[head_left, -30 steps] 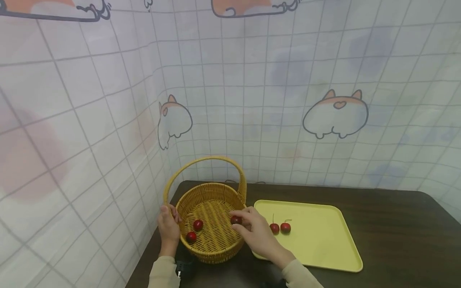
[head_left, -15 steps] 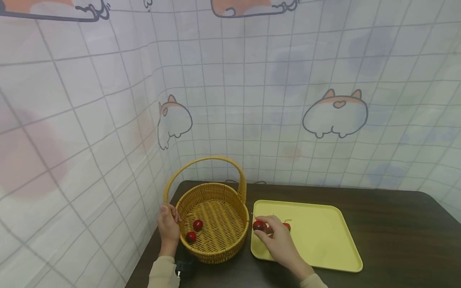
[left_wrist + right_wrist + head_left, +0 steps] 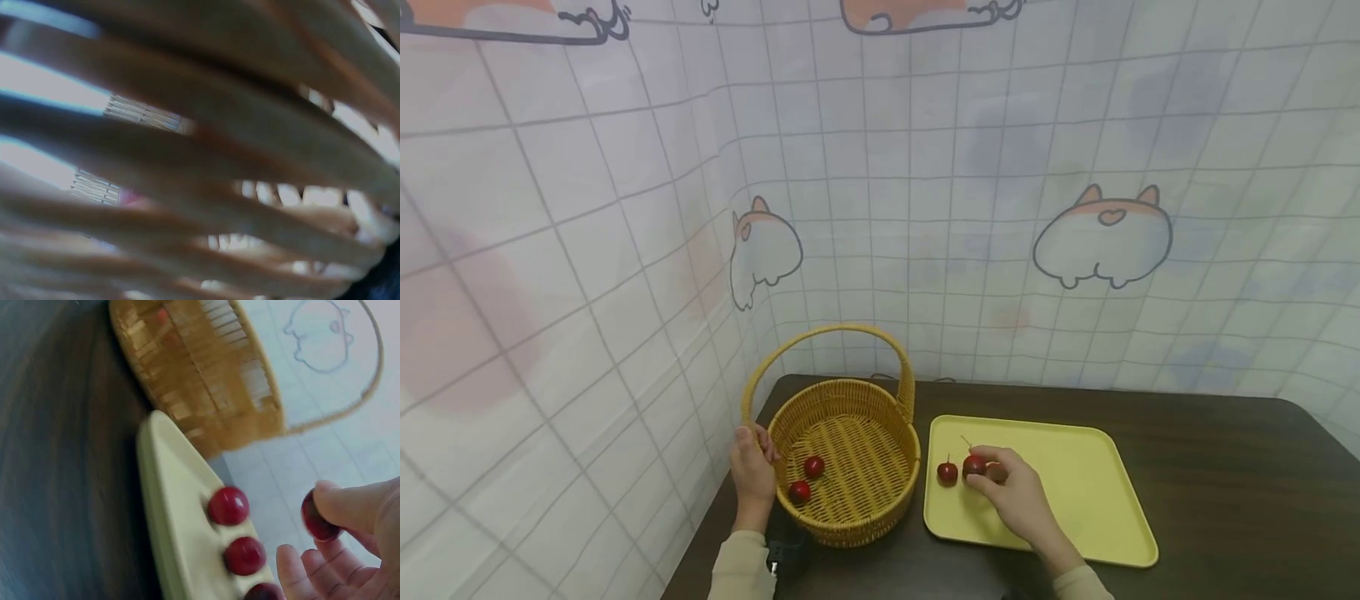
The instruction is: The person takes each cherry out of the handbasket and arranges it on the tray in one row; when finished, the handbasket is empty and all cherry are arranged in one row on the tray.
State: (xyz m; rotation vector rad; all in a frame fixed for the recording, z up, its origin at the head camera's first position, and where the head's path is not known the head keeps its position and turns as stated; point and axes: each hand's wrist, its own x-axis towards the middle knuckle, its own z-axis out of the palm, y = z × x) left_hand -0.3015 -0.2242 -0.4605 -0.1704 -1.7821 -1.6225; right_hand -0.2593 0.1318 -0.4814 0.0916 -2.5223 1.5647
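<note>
My left hand (image 3: 752, 471) grips the yellow wicker basket (image 3: 850, 533) on its left side, at the foot of the handle. Two red cherries, one of them a cherry (image 3: 814, 467) with another close by, lie inside the basket toward its left. My right hand (image 3: 1018, 496) pinches a dark red cherry (image 3: 319, 515) between thumb and fingers, above the pale yellow tray (image 3: 1082, 500). On the tray sits a cherry (image 3: 947, 473) with an upright stem; the right wrist view shows three cherries there in a row, including a middle cherry (image 3: 245, 555). Blurred wicker strands (image 3: 206, 137) fill the left wrist view.
Basket and tray stand side by side on a dark wooden table (image 3: 1232, 475), the tray on the right. The basket's tall arched handle (image 3: 842, 327) rises over it. Behind and to the left hangs a gridded cloth (image 3: 925, 208) with cartoon animals.
My right hand has moved right from over the basket to over the tray, carrying a cherry. A cherry at the tray's left side has come into sight. The left hand keeps its grip.
</note>
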